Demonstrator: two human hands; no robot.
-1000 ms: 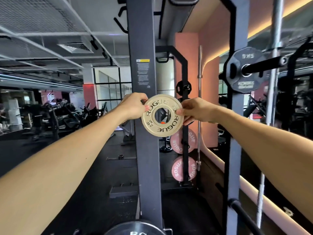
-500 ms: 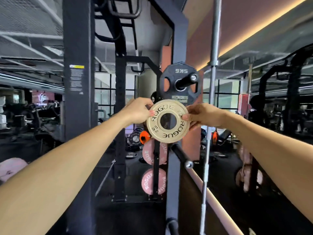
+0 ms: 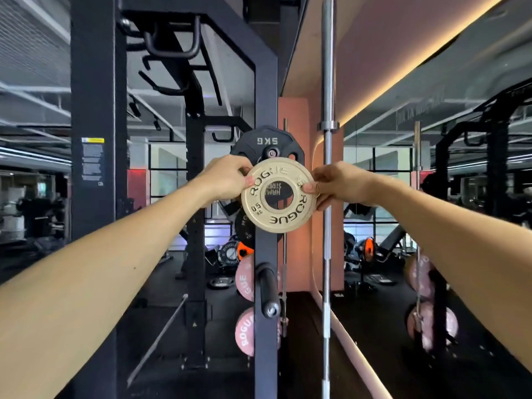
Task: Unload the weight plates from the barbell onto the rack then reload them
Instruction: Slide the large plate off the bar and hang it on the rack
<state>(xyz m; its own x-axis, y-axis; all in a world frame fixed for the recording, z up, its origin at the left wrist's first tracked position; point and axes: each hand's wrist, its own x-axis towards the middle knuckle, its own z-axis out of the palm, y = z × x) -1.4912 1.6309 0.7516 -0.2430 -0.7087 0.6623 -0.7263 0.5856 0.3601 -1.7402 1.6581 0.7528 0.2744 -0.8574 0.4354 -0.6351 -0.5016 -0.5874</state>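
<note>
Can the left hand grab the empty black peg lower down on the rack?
Probably not right now: the left hand pinches the small plate with the right hand. The peg itself sticks out bare, with nothing blocking it.

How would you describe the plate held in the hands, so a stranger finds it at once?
Find the dark rack upright in the middle. In front of it, both hands pinch a small cream plate, just below a black 5KG plate. Only this one is cream, marked ROGUE and 0.5 kg.

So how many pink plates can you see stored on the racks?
4: two stacked on the near upright, upper and lower, two on the right rack, upper and lower. More may be hidden.
</note>
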